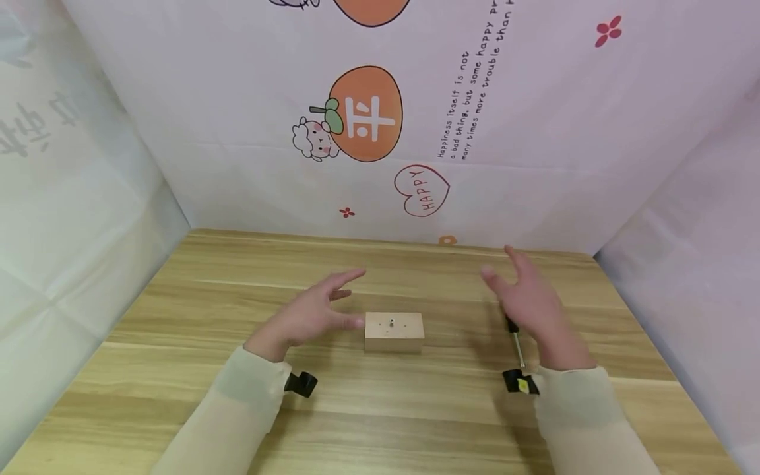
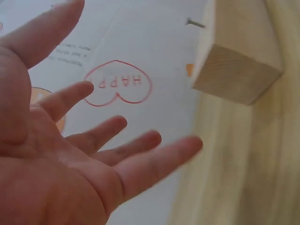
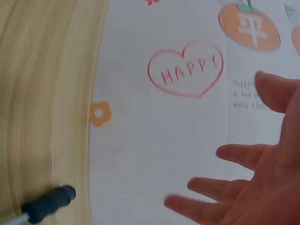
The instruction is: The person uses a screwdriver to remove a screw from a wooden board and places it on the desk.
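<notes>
A pale wooden block (image 1: 394, 345) lies on the table with a small screw (image 1: 391, 322) standing up from its top face, among a few small dark holes. In the left wrist view the screw (image 2: 195, 22) juts well out of the block (image 2: 236, 72). My left hand (image 1: 309, 315), fingers spread, is just left of the block; whether the thumb touches it I cannot tell. Over on the right, my right hand (image 1: 532, 305) hovers with spread fingers above a screwdriver (image 1: 518, 346). The screwdriver's black handle (image 3: 49, 204) is partly hidden by that hand in the head view.
The wood-grain table (image 1: 356, 422) meets a white printed cloth (image 1: 249, 178) at its back edge. Similar white sheets hang at the left (image 1: 71, 198) and right (image 1: 700, 251). A black wrist mount (image 1: 301, 384) sits at the left cuff, another (image 1: 520, 382) at the right.
</notes>
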Tool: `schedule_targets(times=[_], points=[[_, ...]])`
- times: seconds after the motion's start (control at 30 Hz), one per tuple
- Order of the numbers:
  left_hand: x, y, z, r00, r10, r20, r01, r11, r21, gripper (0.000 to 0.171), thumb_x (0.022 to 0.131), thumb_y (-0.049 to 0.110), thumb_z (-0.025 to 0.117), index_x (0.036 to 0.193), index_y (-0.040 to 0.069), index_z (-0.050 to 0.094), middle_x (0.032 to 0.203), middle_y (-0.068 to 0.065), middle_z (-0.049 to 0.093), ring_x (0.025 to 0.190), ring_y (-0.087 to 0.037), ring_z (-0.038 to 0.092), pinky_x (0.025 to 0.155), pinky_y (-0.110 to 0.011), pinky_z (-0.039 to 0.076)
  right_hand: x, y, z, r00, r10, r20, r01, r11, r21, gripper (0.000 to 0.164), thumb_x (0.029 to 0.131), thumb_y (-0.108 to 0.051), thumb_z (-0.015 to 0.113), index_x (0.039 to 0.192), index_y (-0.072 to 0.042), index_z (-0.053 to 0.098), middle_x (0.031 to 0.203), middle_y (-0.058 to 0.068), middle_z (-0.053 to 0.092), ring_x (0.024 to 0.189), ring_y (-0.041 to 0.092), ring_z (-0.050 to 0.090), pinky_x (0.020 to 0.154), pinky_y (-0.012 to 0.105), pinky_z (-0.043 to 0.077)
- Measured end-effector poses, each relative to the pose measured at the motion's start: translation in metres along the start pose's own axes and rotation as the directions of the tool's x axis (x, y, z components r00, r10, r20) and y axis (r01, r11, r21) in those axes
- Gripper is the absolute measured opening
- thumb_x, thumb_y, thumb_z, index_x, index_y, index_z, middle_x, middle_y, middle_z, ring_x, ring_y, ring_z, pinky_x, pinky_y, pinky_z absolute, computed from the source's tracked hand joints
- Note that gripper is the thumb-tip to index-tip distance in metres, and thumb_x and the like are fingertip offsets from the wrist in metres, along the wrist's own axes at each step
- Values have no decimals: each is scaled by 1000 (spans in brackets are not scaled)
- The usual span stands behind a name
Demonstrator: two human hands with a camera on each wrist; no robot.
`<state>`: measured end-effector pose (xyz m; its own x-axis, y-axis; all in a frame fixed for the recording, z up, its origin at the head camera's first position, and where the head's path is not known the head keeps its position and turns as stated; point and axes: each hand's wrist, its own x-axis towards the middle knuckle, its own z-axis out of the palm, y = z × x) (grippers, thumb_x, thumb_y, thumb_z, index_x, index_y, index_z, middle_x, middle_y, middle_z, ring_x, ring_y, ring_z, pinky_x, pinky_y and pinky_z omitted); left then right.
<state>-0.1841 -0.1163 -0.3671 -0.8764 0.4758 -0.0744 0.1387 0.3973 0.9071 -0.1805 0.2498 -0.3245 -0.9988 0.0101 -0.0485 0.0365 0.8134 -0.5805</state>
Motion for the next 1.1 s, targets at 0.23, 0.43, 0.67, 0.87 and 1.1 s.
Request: schedule_targets(times=[0.23,0.43,0.67,0.87,1.1], points=[[4,-20,12,998,-57,40,67,953,-295,73,88,11,78,152,23,44,157,-12,31,139,-38,35,91,-49,52,14,33,-28,992,70,109,-108,912,396,91,96,-64,48,162,-20,3,162,23,13,137,54,26,103,67,32],[7,-32,23,994,-77,78,103,902,-420,68,90,9,76,150,11,46,148,-29,37,133,-40,44,89,-48,53,26,59,-31,966,131,223,-221,865,450,96,94,-63,55,162,-16,7,162,23,13,139,51,27,100,60,41],[10,-40,33,991,-97,90,128,883,-452,65,89,6,76,148,8,49,143,-28,41,123,-37,52,85,-46,55,37,77,-25,924,153,351,-333,772,541,95,97,-54,58,161,-11,2,158,34,4,140,54,20,103,60,38],[14,-44,37,992,-103,76,126,889,-440,60,90,5,75,145,8,53,141,-25,45,120,-35,54,83,-45,56,43,89,-19,903,180,391,-386,739,552,92,100,-48,58,161,-11,0,157,36,4,139,54,20,102,57,41],[18,-46,43,993,-104,64,121,912,-392,53,91,6,74,141,7,57,136,-19,51,111,-30,58,81,-42,57,51,99,-9,882,213,421,-429,732,529,92,99,-43,63,161,-9,4,154,36,12,138,52,24,95,53,49]])
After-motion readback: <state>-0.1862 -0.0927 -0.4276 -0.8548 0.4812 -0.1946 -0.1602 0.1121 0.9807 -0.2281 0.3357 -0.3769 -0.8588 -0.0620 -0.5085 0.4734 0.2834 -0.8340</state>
